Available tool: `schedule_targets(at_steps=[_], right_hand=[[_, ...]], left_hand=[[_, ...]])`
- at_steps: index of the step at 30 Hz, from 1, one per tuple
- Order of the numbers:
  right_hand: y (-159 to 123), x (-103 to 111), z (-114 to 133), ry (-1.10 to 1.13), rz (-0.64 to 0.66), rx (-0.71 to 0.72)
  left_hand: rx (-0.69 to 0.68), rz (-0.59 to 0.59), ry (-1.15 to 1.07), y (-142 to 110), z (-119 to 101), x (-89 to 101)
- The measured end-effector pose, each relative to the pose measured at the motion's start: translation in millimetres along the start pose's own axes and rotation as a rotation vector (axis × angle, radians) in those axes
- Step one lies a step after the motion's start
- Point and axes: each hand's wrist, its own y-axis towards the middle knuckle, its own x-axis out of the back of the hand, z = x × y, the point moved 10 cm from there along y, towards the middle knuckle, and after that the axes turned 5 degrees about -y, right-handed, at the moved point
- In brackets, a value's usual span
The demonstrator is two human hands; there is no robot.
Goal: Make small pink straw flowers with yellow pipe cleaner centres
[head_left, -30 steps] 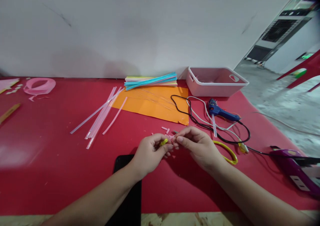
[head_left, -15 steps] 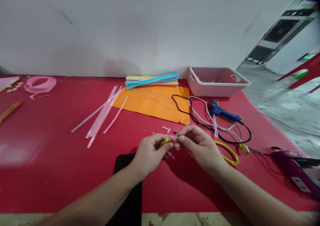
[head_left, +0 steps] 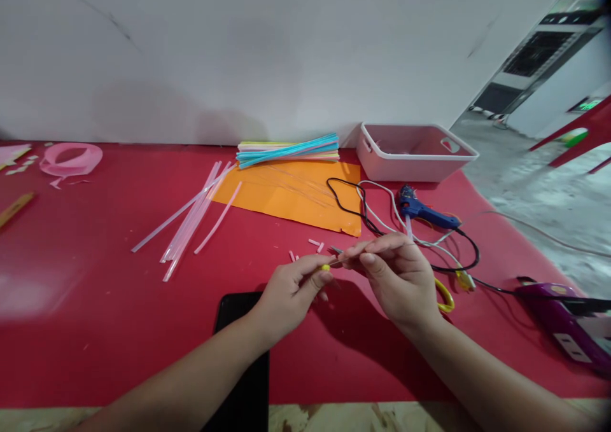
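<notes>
My left hand [head_left: 291,292] is closed, pinching a small yellow piece [head_left: 325,268] between thumb and fingertips. A thin strand [head_left: 335,262] runs from that piece toward my right hand [head_left: 396,276], whose thumb and fingers are closed on it. What the strand is made of is too fine to tell. Under my right hand lies a pair of scissors [head_left: 445,295]; one yellow handle loop and the blade tip show, the rest is covered. Several short pink pieces [head_left: 315,243] lie on the red tabletop [head_left: 119,330] just beyond my fingers.
Pink straw-like tubes [head_left: 191,222] lie left of an orange sheet [head_left: 286,196]. Behind are coloured stems [head_left: 291,151] and a white basket [head_left: 420,168]. A blue glue gun [head_left: 424,212] with tangled cords and a purple power strip [head_left: 558,320] sit right. A black phone-like slab [head_left: 238,368] lies under my left forearm.
My right hand has drawn a little to the right, away from the left, exposing the strand between them. It now covers more of the scissors. The pink bit at my fingertips no longer shows.
</notes>
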Motion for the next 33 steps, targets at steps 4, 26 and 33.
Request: schedule_targets(at_steps=[4, 26, 33], right_hand=[[0.0, 0.3, 2.6, -0.006, -0.008, -0.003], [-0.1, 0.2, 2.8, 0.004, -0.012, -0.028], [0.3, -1.7, 2.9, 0.021, 0.008, -0.028]], left_hand=[[0.028, 0.022, -0.014, -0.6, -1.1, -3.5], [0.052, 0.069, -0.088, -0.8, -1.2, -9.5], [0.051, 0.069, -0.062, -0.7, -0.7, -9.3]])
